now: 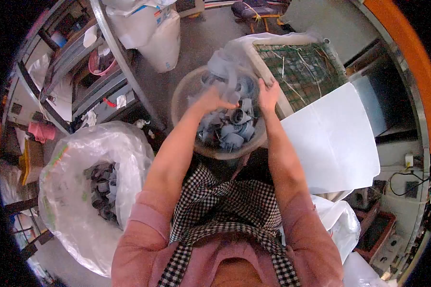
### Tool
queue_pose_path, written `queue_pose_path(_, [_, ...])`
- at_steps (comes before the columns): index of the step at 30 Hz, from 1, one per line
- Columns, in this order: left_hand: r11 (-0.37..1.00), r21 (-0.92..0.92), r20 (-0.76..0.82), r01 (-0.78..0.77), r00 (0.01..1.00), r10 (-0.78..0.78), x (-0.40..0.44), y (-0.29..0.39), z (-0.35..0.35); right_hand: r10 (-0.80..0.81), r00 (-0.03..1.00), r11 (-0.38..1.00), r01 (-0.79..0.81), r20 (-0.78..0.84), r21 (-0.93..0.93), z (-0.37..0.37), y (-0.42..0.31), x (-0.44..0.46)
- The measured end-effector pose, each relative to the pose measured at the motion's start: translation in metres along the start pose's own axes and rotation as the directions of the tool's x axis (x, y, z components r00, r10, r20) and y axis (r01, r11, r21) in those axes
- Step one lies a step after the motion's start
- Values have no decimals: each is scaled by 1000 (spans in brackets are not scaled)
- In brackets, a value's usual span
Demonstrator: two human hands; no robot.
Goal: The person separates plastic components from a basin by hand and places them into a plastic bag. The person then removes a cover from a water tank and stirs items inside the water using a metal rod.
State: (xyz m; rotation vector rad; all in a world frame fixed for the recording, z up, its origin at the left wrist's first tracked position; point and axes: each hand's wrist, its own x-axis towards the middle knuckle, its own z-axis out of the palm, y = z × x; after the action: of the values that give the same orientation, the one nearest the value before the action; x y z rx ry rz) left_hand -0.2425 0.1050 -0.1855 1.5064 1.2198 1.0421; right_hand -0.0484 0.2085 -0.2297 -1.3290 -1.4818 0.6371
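Hands sit apart (grips unclear), left hand (216,100) amid gray pieces (232,139), right hand (268,94) beside the tub (179,99); pieces seem light, stiff, best edge-pinched.

Past me, grey floor (203,40) stretches back toward a small orange-legged stand (259,14); a metal beam (124,58) slants along the left, an orange strip (414,52) curves down the right.

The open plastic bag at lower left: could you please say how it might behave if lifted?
The bag is probably floppy, since its see-through wall is wrinkled. It would likely sag low, as dark grey pieces lie deep inside.
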Motion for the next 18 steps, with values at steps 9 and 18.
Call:
queue_pose_path(9, [794,608,-24,-8,999,28,7,6,20,469,757,736,-620,455,273,-10,31,8])
queue_pose_path(18, [472,879,111,-71,992,-58,3,-15,19,399,899,916,-386,177,-105,0,75,18])
